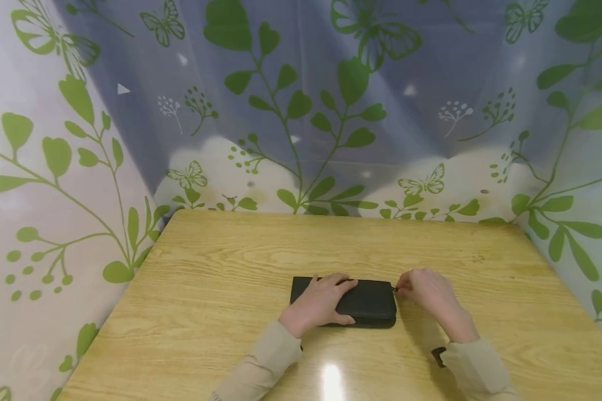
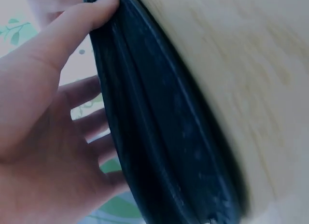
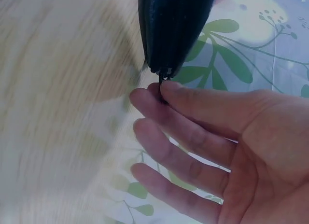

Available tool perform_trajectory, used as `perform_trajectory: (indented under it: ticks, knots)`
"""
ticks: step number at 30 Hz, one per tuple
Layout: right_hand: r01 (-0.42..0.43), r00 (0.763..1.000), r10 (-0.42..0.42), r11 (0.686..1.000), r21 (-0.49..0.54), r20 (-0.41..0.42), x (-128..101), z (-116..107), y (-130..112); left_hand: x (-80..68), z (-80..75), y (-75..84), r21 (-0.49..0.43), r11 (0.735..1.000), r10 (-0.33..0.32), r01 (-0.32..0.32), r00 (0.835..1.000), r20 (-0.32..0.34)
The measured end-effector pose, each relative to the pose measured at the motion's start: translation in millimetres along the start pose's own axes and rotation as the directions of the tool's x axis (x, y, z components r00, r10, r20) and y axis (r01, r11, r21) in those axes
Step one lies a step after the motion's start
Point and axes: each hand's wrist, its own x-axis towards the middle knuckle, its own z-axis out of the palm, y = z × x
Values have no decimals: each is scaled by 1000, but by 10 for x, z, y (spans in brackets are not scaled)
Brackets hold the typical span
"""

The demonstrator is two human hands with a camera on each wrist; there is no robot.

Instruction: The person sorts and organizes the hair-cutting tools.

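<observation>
A long black zip wallet [image 1: 368,301] lies flat on the wooden table, its long side running left to right. Across its left half spreads my left hand [image 1: 318,303], holding it with the fingers over the top and the thumb at the near edge. In the left wrist view the thumb [image 2: 91,16] presses on the wallet's zipped side [image 2: 145,113]. At the right end, my right hand [image 1: 431,292] pinches the small dark zipper pull [image 3: 161,86] between thumb and forefinger. The other fingers of that hand are loosely bent, and the pinch partly hides the pull.
The light wooden table [image 1: 221,262] reaches back to a curtain [image 1: 301,139] printed with green leaves and butterflies, which also hangs at both sides. A bright light reflection [image 1: 333,381] shows on the table near the front. Dark bands show at both sleeve cuffs.
</observation>
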Motion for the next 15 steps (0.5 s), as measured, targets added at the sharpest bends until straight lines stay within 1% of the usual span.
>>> perform_trajectory:
  ticks: [5,9,12,15]
  knots:
    - [11,1000,-11,1000,-17,24,13,-5,-60,-57,8,-92,-28,999,18,-18,1000,16]
    - [13,1000,-12,999,-40,13,12,-2,-117,-109,16,-132,-57,998,22,-22,1000,-2]
    - [20,1000,-20,998,-58,-13,2,-6,-167,-148,4,-163,-79,997,-6,5,1000,-17]
    - [44,997,-48,997,-68,-55,-25,-1,-222,-189,-10,-207,-91,995,-42,38,998,-43]
